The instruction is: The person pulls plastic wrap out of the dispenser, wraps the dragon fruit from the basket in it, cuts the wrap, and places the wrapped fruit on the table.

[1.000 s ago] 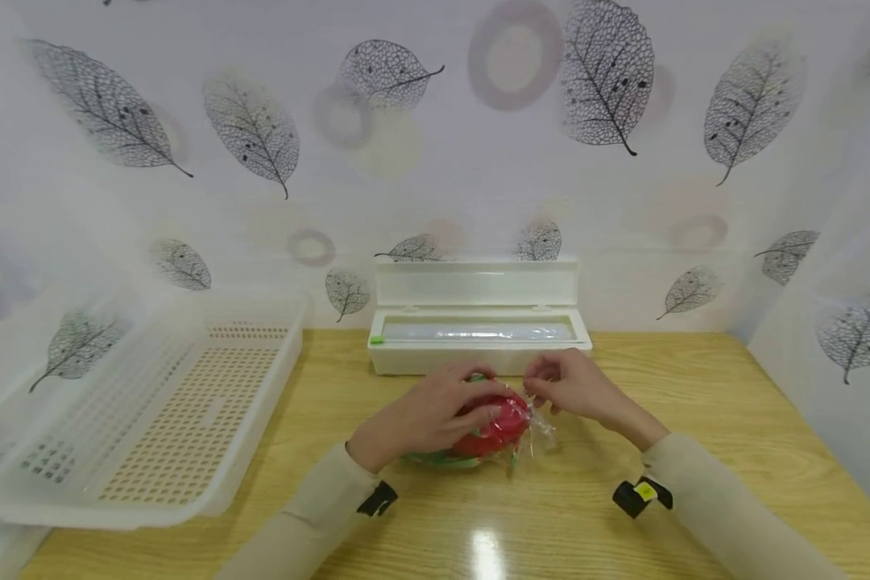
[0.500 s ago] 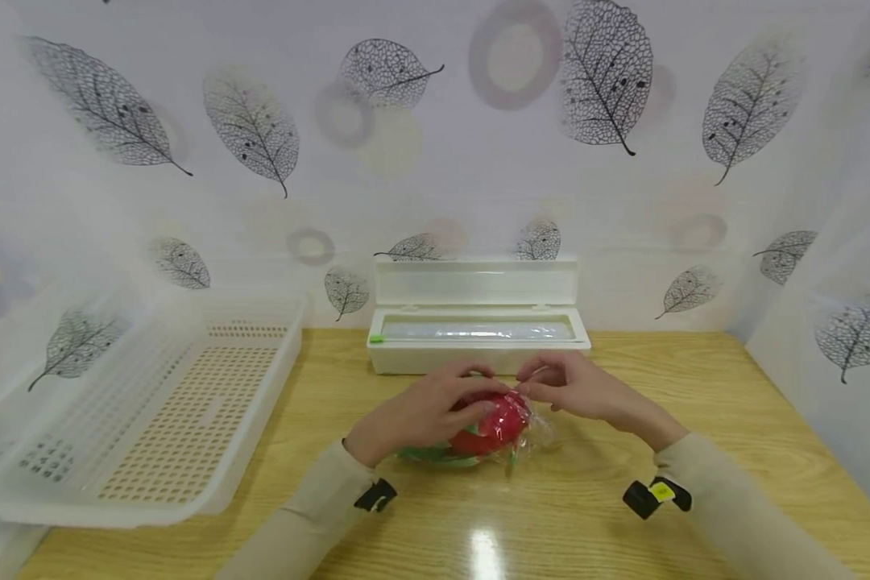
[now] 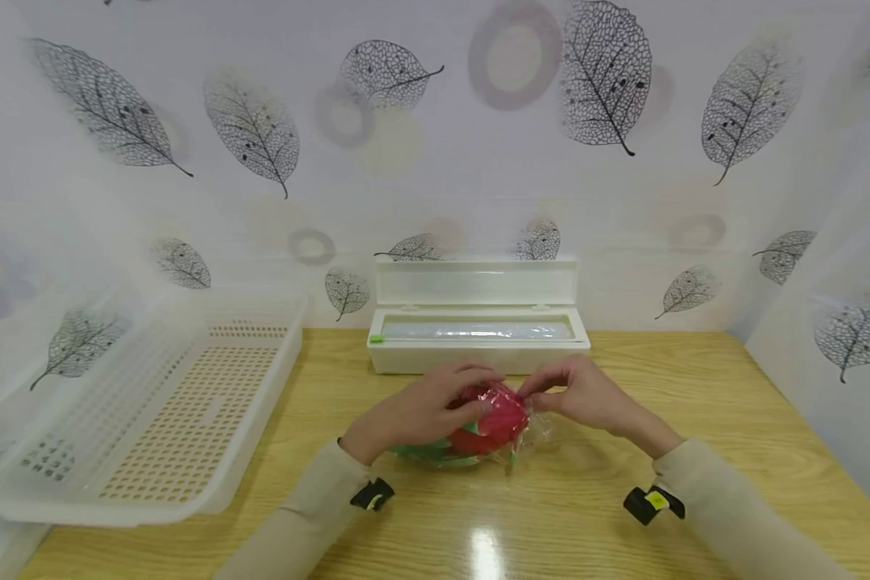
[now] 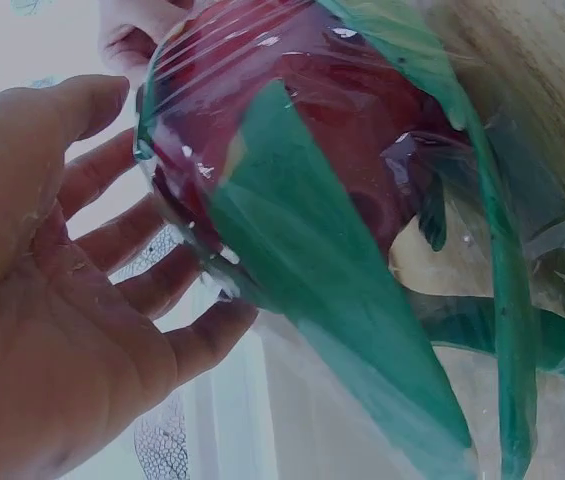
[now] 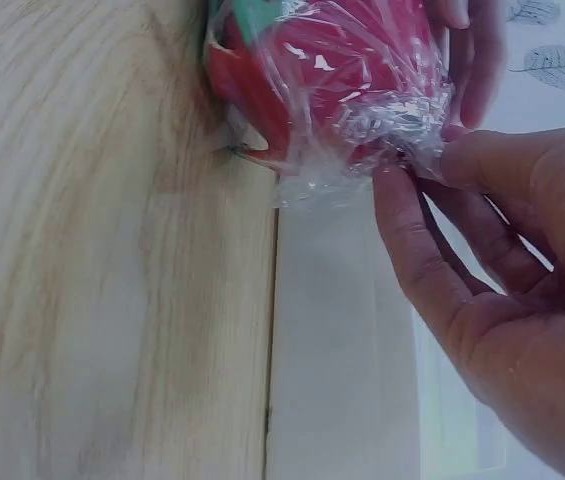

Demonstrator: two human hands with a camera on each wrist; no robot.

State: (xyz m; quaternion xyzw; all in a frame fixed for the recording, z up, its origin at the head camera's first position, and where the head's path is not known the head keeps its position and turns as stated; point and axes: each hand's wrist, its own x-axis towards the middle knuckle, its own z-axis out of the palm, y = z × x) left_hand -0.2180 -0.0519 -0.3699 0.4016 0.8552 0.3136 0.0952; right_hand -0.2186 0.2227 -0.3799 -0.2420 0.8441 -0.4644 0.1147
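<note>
A red fruit with green leaves (image 3: 499, 422), wrapped in clear cling film (image 3: 538, 432), lies on the wooden table (image 3: 565, 515) in front of me. My left hand (image 3: 429, 408) cups it from the left, thumb on one side and fingers (image 4: 137, 255) behind the fruit (image 4: 302, 130). My right hand (image 3: 578, 396) is at its right end. There the thumb and fingers (image 5: 417, 230) pinch a gathered bunch of film (image 5: 402, 135) against the fruit (image 5: 327, 65).
A white cling film dispenser box (image 3: 478, 332) stands open just behind the hands, against the leaf-patterned wall. A large white perforated basket (image 3: 167, 411) sits tilted at the left. Bare wood lies at the right and near edge.
The right hand has drawn left, closing the loose film in against the fruit's right end. The left hand has stayed cupped on the fruit.
</note>
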